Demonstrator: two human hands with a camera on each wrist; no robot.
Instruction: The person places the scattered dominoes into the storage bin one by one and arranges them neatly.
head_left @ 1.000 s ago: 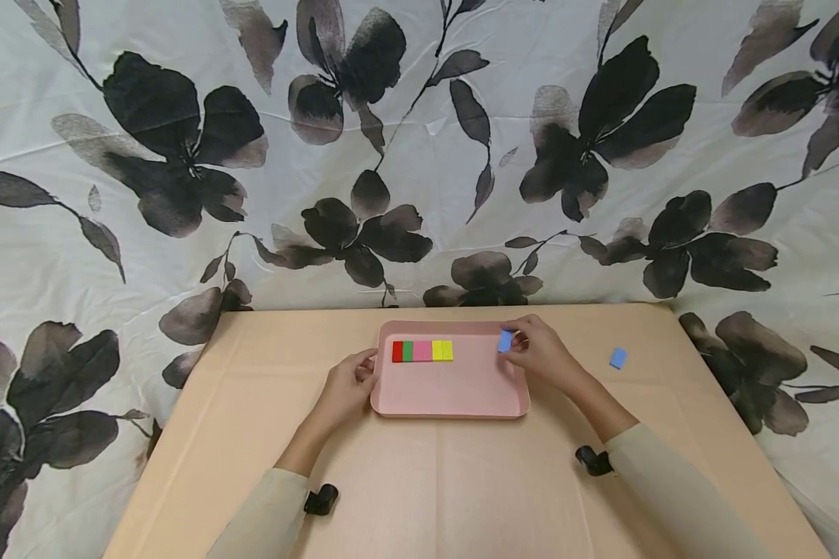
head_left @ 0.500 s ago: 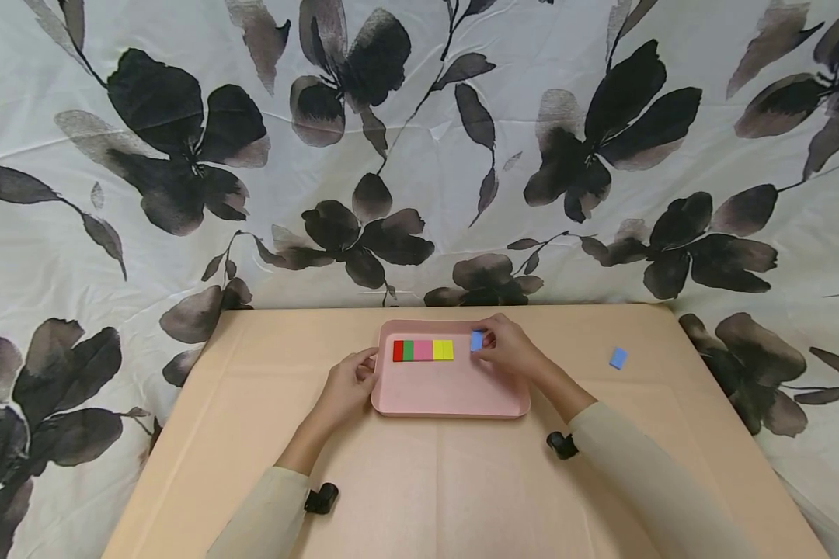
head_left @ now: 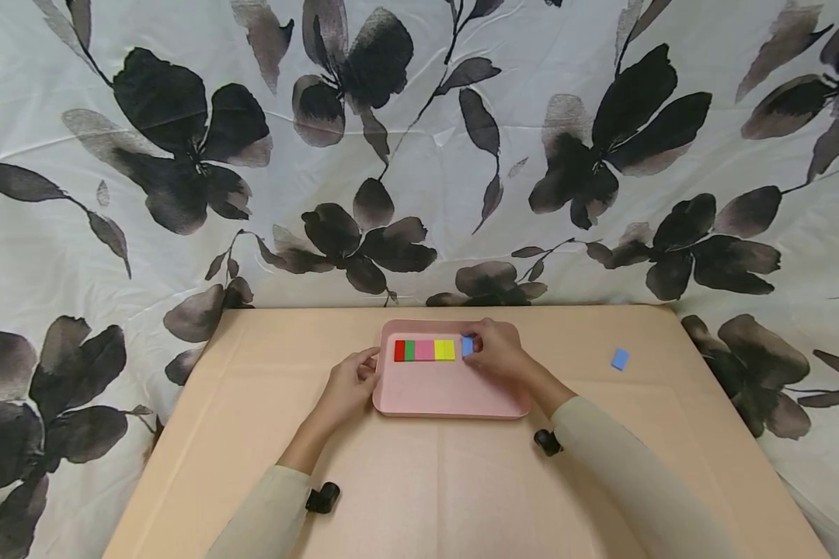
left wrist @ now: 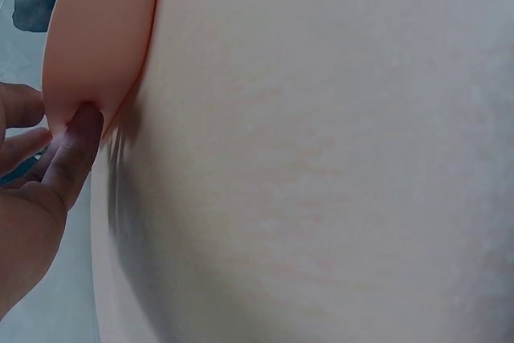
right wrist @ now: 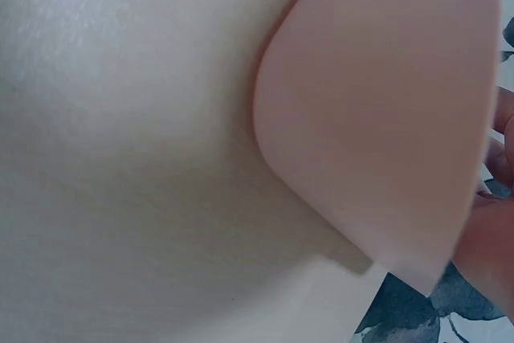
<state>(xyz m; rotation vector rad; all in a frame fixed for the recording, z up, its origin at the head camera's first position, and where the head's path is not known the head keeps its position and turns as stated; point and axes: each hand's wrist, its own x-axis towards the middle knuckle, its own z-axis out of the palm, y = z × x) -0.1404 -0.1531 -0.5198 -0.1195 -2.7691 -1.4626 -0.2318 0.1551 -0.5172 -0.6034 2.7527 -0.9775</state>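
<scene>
Centre frame: right hand [head_left: 501,353] is pinching a blue block [head_left: 467,346] beside 4 placed blocks [head_left: 423,350]; left hand [head_left: 353,382] is gripping the tray [head_left: 447,396]. 1 spare blue block [head_left: 620,359] is waiting right.

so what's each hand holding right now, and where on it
The right hand pinches a blue block by its right side, over the pink tray just past the coloured row. The left hand grips the tray's left edge.
</scene>
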